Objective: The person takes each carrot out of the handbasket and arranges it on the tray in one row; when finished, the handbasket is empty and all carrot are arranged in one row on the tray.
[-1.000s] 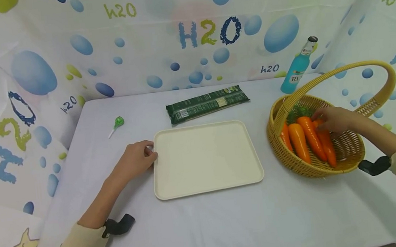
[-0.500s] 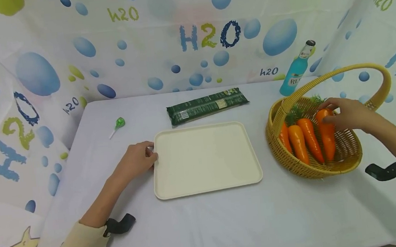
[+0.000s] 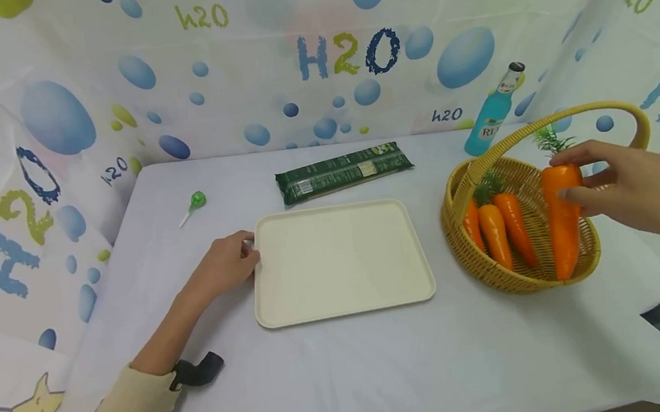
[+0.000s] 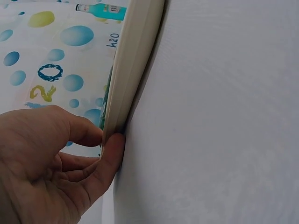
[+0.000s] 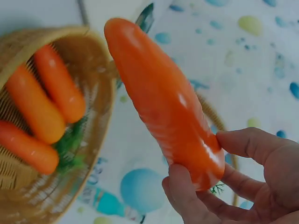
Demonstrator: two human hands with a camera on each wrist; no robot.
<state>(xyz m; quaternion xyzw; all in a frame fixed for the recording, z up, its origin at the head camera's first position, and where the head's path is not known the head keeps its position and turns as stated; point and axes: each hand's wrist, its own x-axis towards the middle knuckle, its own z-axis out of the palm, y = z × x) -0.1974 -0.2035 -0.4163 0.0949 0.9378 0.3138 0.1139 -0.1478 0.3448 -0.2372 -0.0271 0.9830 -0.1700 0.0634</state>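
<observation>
My right hand [image 3: 632, 187] grips an orange carrot [image 3: 565, 226] near its leafy top, tip pointing down, over the right side of the wicker basket [image 3: 473, 272]. The right wrist view shows thumb and fingers around the thick end of this carrot [image 5: 163, 102]. Three more carrots [image 3: 495, 236] lie inside the basket, green tops towards the back. At the cream tray's left edge, my left hand [image 3: 222, 266] pinches the rim between thumb and fingers. Close up in the left wrist view, the fingers of that hand [image 4: 51, 158] hold the edge of the tray [image 4: 133, 60], which bears nothing.
Behind the tray lies a long green packet [image 3: 345, 173]. A green lollipop [image 3: 198, 199] is at the back left. The blue bottle [image 3: 491, 114] stands behind the basket, whose tall handle [image 3: 583, 110] arches beside my right hand. A patterned cloth hangs at the back and sides.
My right hand has taken hold of the rightmost carrot and lifted it up and to the right, tilting it upright. The left hand has stayed at the tray's edge.
</observation>
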